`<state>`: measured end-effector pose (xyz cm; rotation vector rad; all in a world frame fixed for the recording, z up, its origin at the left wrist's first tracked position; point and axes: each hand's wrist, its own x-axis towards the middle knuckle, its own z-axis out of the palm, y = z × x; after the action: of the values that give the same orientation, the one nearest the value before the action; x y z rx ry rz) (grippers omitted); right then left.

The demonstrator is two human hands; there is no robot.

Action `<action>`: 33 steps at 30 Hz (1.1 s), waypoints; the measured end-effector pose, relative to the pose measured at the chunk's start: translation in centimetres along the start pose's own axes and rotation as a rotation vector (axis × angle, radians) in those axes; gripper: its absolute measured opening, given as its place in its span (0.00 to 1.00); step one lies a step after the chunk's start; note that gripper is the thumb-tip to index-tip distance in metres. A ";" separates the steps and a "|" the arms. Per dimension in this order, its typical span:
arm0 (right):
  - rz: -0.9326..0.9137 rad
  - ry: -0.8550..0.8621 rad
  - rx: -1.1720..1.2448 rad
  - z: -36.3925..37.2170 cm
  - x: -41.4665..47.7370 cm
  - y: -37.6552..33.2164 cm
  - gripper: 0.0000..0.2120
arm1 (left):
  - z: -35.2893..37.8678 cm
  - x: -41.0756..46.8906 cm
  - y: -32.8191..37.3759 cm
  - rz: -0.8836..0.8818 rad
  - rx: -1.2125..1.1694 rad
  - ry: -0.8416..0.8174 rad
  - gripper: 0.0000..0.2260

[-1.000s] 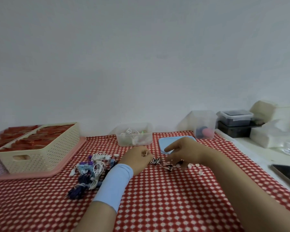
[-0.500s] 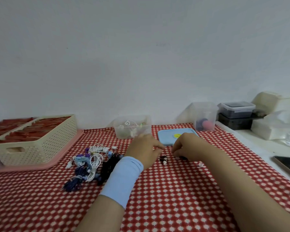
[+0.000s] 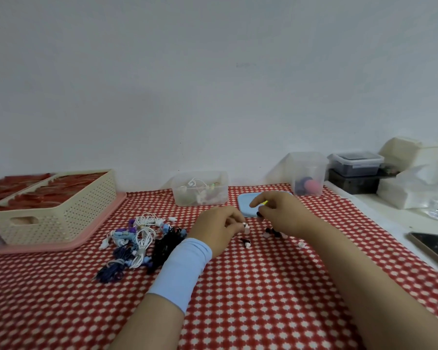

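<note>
Evidently a fitting step on small earphone parts. I read the left hand (blue wristband behind it) as curled, thumb and forefinger pinching a white ear tip just above the checked cloth. The right hand pinches a dark earbud at the near edge of the blue lid, with its index finger held out straight. The two parts are near each other but apart. A black earbud with a white tip lies on the cloth below the left hand, and a pile of coiled earphones lies further left. Next, I judge, the tip must be brought to the earbud's nozzle, lined up and pressed on. Both pieces are tiny, so either could slip from the pinch.
</note>
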<state>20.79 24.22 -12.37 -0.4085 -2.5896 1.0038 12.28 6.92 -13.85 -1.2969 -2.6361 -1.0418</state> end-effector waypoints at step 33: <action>0.123 -0.308 0.785 1.2 -1.4 -1.6 0.08 | -0.5 -1.1 -1.0 -0.144 -0.668 0.091 0.05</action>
<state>21.32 21.87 -12.36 -0.2105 -2.1648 2.1288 12.13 5.44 -14.40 -1.0853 -2.4204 -2.0671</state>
